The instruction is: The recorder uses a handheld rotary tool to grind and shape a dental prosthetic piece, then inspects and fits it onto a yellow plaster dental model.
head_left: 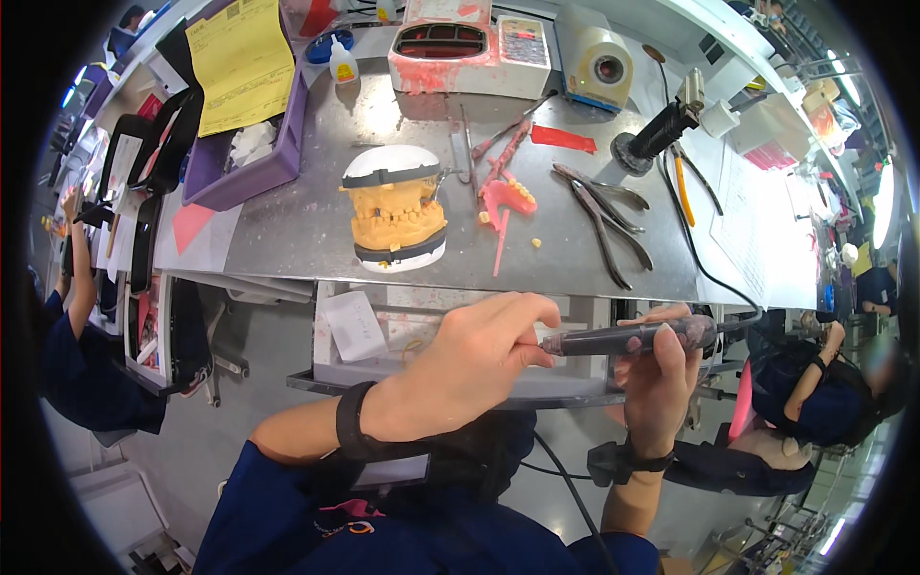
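Note:
In front of my body, just off the bench edge, both hands are on a dark rotary handpiece [613, 339] lying level. My right hand [661, 388] wraps its fingers round the cord end. My left hand [470, 359] is closed at the narrow front tip, thumb and fingers pinched there; any small bit between them is hidden. Beyond, on the metal bench, stands a yellow dental cast [398, 216] in a white-and-black articulator. Right of it lies a pink wax piece with teeth [503, 199], with a loose tooth [537, 243] nearby. Several pliers [599, 225] rest farther right.
An open drawer [460, 398] lies below my hands. A purple tray [240, 184] with yellow paper stands left. Behind are a wax-stained white heater [470, 81], a small bottle [342, 62] and a torch [661, 132]. The handpiece cord crosses the bench's right. Other people sit both sides.

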{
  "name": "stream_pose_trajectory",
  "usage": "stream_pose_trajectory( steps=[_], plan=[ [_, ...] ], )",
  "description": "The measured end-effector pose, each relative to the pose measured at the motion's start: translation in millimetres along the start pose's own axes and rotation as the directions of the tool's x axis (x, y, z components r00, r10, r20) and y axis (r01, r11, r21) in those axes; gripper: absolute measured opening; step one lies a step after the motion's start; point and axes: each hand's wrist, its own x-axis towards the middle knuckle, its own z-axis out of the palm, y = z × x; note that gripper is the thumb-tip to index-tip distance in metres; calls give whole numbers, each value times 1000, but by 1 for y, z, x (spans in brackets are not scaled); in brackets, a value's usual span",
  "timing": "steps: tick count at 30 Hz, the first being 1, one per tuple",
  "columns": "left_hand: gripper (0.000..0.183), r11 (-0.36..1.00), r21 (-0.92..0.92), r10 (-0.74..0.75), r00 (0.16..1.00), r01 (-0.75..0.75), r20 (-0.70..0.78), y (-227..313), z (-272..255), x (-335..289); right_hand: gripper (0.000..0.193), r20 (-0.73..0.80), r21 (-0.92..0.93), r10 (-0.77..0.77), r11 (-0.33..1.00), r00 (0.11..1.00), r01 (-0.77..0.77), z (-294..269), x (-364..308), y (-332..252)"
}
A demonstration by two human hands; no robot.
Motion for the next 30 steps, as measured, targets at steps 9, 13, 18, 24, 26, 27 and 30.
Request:
stream_pose_trajectory(
  steps=[9,13,18,24,26,27,30],
  plan=[
    [32,961,248,58,964,-125,261,14,31,4,26,142,-247,78,968,987,-41,2,-6,-15],
    [35,825,-62,-308,539,562,784,21,25,12,32,254,-343,329,910,909,-234,-11,-8,-31],
    [43,203,-502,289,438,841,851,-5,43,-22,39,436,-256,309,943,846,-213,-11,-14,-30],
    [30,868,-381,-67,835,318,546,5,15,-52,45,-75,-492,127,858,989,-148,-30,47,-64],
    [23,866,-330,-176,846,376,503,-10,8,-68,46,-108,-734,163,653,981,-189,-53,88,-71],
    [18,851,-289,-281,847,437,452,-16,10,-74,46,-142,-828,194,514,971,-224,-64,104,-73],
    [15,886,-236,-308,889,398,340,-21,17,-88,48,-57,-976,131,203,990,-83,-80,145,-55]
  ],
)
